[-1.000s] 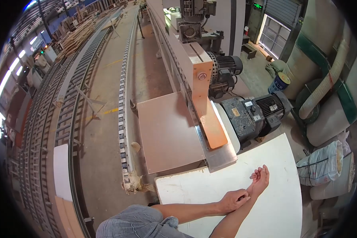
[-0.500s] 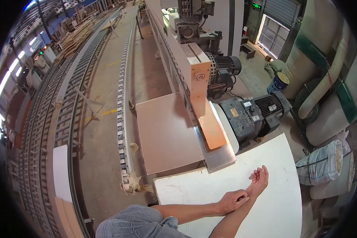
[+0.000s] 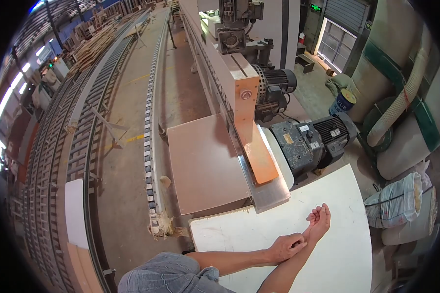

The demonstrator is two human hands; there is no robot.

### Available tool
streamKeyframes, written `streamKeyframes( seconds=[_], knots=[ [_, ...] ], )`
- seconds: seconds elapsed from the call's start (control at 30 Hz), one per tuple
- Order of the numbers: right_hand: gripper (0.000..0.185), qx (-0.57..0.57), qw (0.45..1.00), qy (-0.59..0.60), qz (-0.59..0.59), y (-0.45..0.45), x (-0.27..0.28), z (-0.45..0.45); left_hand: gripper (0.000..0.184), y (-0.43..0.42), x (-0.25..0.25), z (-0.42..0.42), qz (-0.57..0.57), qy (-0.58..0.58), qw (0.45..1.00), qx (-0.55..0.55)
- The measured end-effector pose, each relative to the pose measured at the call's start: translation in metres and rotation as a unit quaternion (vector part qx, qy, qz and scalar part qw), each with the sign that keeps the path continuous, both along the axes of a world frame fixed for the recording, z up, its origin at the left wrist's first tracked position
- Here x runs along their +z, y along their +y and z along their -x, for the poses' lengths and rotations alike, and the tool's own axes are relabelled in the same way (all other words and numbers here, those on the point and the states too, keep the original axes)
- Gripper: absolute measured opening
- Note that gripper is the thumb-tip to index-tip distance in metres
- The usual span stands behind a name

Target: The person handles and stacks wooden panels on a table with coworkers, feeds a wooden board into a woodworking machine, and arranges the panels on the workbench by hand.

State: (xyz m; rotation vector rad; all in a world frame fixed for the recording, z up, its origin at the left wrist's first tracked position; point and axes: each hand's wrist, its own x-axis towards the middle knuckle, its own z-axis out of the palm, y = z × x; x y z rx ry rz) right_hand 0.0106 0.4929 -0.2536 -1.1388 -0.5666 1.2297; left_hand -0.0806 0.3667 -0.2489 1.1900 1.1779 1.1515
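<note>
My left hand [image 3: 284, 248] reaches in from the left, its fingers curled and pressed on my right wrist, which it touches. Palm up and empty, my right hand [image 3: 319, 223] lies just beyond it, fingers loosely bent and apart. Both forearms are over a white board [image 3: 344, 219] with a curved right edge. Past its far edge stand a metal plate [image 3: 274, 197] and an orange machine arm [image 3: 261, 156]. A flat pinkish-brown panel [image 3: 208, 166] lies to the left of that arm.
A grey motor [image 3: 298, 146] sits right of the orange arm. Further right are a blue bucket [image 3: 343, 102], a ribbed hose [image 3: 401, 107] and a tied plastic sack [image 3: 393, 202]. Roller conveyors [image 3: 95, 132] and a narrow wheel track [image 3: 150, 141] run along the left.
The view has shifted very slightly. Both hands keep nearly the same pose and place.
</note>
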Motion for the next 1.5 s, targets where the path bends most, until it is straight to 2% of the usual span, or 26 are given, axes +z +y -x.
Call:
streamKeyframes(
  seconds=[1.5],
  knots=[
    [0.024, -0.005, 1.000, -0.011, 0.010, -0.0011, 0.0031, 0.0023, 0.019, 0.0000, 0.0019, 0.0007, -0.007, 0.009, 1.000, 0.003]
  ],
)
